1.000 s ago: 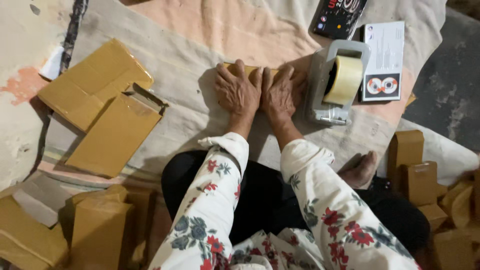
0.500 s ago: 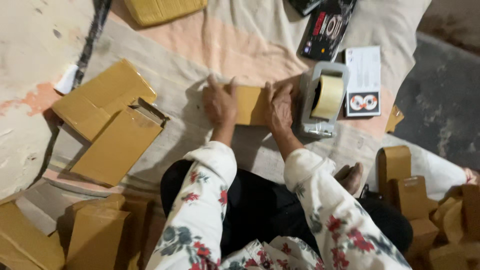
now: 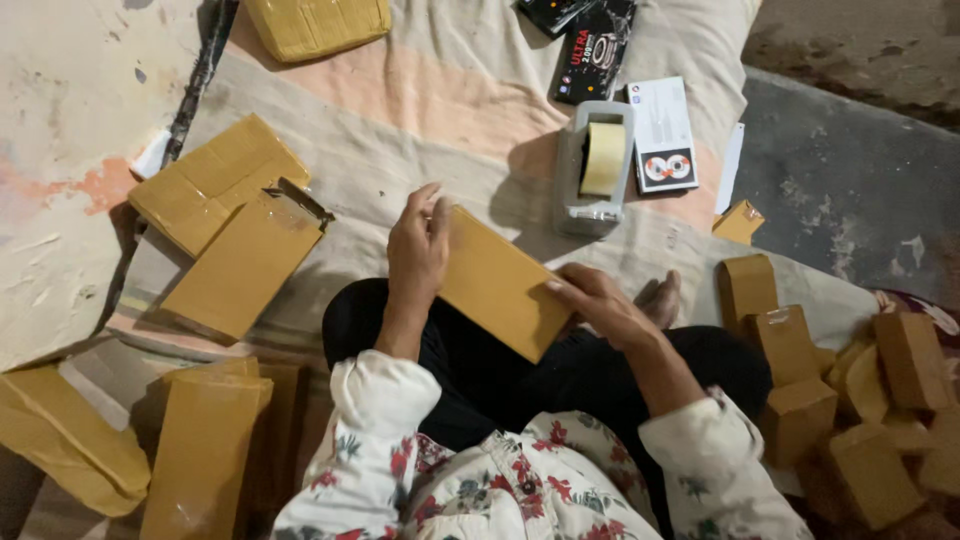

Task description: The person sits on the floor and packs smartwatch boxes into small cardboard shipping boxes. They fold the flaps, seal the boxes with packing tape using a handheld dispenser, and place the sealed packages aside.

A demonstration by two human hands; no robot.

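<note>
- Hands: left hand (image 3: 418,250) grips the upper end of a flat brown cardboard box (image 3: 497,282); right hand (image 3: 598,300) grips its lower right edge.
- Box is held tilted above the person's lap, clear of the cloth sheet (image 3: 400,120).
- Tape dispenser (image 3: 593,168), grey with a pale roll, stands on the sheet just beyond the box.
- Two flat brown boxes (image 3: 225,225) lie on the sheet to the left.
- Small brown cartons (image 3: 800,390) are heaped on the right.
</note>
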